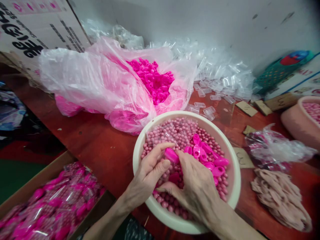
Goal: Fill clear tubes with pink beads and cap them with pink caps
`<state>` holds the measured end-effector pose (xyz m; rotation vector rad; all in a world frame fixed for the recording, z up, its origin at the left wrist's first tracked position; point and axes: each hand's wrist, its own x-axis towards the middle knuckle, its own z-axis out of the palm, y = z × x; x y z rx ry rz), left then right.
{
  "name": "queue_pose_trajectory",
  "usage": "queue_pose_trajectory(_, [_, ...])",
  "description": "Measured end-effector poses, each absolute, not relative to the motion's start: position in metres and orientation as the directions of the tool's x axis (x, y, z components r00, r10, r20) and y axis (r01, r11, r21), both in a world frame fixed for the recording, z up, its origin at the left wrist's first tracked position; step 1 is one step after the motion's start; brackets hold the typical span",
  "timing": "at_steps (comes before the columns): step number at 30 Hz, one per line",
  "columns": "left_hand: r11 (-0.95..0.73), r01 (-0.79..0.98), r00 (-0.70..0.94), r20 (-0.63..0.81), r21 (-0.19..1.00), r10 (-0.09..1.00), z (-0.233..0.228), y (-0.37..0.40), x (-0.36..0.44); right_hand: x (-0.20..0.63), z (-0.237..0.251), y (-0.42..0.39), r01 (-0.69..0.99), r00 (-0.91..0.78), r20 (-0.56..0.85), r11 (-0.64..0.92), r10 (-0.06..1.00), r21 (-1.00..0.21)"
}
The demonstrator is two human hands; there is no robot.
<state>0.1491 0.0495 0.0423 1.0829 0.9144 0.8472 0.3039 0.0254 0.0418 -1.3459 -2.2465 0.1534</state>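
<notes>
A round cream basin (237,186) holds many dusky-pink beads (180,128), with several hot-pink plastic caps (203,155) lying on them. Over the basin, my left hand (150,170) pinches one hot-pink plastic cap (171,155) between thumb and fingers. My right hand (200,186) is curled low over the beads, its index finger against the right end of that cap and its thumb stretched to the left. Whatever lies under its palm is hidden. Clear plastic tubes (165,131) rest on the beads at the basin's far left.
Behind the basin stands an open plastic bag (100,80) of pink caps. Clear tubes (220,73) are heaped along the wall. An open carton (32,175) of filled, pink-capped tubes sits lower left. At right are a crumpled cloth (281,198), a plastic bag (277,146) and a pink tub (292,115).
</notes>
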Motion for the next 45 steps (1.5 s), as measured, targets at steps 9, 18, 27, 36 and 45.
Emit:
queue_pose_trajectory(9, [0.26,-0.038,0.462,-0.214,0.965,0.861,0.039,0.045,0.147,0.297,0.053,0.032,0.847,-0.49,0.447,0.529,0.748,0.043])
queue_pose_trajectory(18, [0.287,-0.15,0.425,-0.2,0.946,0.883,0.045,0.047,0.151,0.323,0.058,0.035,0.568,-0.314,0.172,0.33,0.934,-0.754])
queue_pose_trajectory(27, [0.228,-0.076,0.375,-0.184,0.971,0.908,0.046,0.044,0.15,0.316,0.057,0.036,0.633,-0.362,0.272,0.45,0.891,-0.63])
queue_pose_trajectory(36, [0.049,0.015,0.33,-0.051,0.999,0.943,0.044,0.043,0.149,0.298,0.054,0.041,0.826,-0.497,0.406,0.562,0.767,-0.049])
queue_pose_trajectory(45, [0.223,-0.156,0.357,-0.155,0.962,0.921,0.042,0.044,0.149,0.295,0.047,0.046,0.794,-0.485,0.475,0.597,0.734,-0.112])
